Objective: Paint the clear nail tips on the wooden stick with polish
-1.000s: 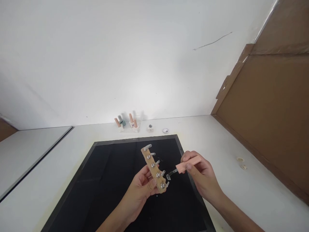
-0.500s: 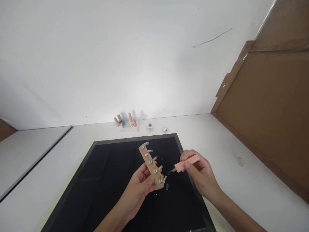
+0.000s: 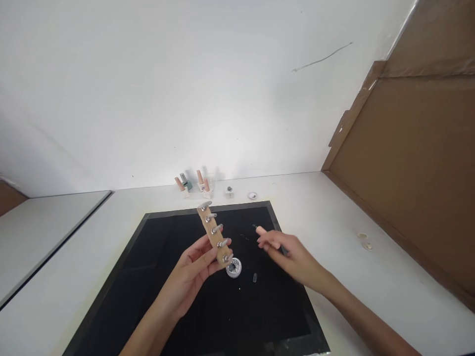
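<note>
My left hand (image 3: 197, 269) grips the lower part of a wooden nail-tip holder (image 3: 212, 228), tilted over the black mat. Along it sit several silver balls, each with a pale nail tip (image 3: 218, 228) sticking out to the right. Between the fingers of my right hand (image 3: 287, 251) is a peach nail polish brush (image 3: 261, 231); its dark bristle end points up and left, apart from the holder. A small round jar (image 3: 237, 271) with silvery contents stands on the mat beside the holder's lower end. Right of it lies a loose clear nail tip (image 3: 255, 278).
The black mat (image 3: 156, 277) covers the middle of the white table (image 3: 356, 291). Several nail polish bottles (image 3: 200, 182), a small bottle (image 3: 229, 193) and a shallow white lid (image 3: 252, 196) stand along the wall. Small pale pieces (image 3: 365, 242) lie at right, near a cardboard panel (image 3: 415, 173).
My left hand has moved the holder left and slightly up, uncovering the round jar. My right hand has drawn the brush away from the lowest nail tip and turned it upward.
</note>
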A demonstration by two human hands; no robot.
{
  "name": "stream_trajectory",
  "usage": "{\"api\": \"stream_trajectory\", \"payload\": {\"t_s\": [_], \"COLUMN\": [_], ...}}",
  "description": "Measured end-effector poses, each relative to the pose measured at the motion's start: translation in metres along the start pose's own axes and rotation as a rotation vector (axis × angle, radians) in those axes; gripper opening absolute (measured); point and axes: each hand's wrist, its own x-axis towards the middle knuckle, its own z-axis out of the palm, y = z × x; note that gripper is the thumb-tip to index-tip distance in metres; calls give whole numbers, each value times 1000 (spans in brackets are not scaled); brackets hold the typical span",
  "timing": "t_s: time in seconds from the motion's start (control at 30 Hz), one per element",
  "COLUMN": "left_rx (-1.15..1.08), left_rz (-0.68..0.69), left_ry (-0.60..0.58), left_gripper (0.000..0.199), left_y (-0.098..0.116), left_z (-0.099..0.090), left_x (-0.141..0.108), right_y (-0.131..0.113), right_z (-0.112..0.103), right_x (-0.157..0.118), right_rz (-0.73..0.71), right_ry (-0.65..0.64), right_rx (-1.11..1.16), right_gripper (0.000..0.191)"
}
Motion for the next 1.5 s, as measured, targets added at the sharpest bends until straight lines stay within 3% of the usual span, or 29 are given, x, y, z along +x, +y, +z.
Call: {"api": "stream_trajectory", "payload": {"t_s": [0.17, 0.3, 0.5, 0.6, 0.7, 0.87, 1.1, 1.33, 1.5], "left_rx": [111, 92, 168, 230, 381, 645, 645, 372, 269], "left_rz": [-197, -211, -159, -103, -18, 86, 149, -20, -33], "left_ry": [59, 195, 151, 187, 265, 412, 505, 290, 237], "left_gripper": [41, 44, 44, 52, 54, 40, 28, 41, 41], "left_y": [-17, -38, -56, -67, -76, -77, -75, -79, -76], "left_z": [-6, -11, -16, -17, -17, -21, -22, -7, -2], "left_x": [-37, -58, -60, -56, -54, -59, -86, -103, -101], "right_y": [22, 30, 26, 25, 21, 0, -23, -33, -39], "right_z": [23, 32, 34, 34, 33, 46, 101, 111, 113], "right_x": [-17, -19, -19, -21, -27, -46, -65, -65, -64], "right_rz": [-164, -283, -389, -383, -339, -228, -496, -725, -788], "right_ry": [-188, -196, -159, -138, -67, 174, 311, 330, 301], "right_rx": [-275, -335, -413, -418, -375, -193, -266, -316, -312], "right_gripper": [29, 25, 19, 17, 15, 15, 20, 23, 20]}}
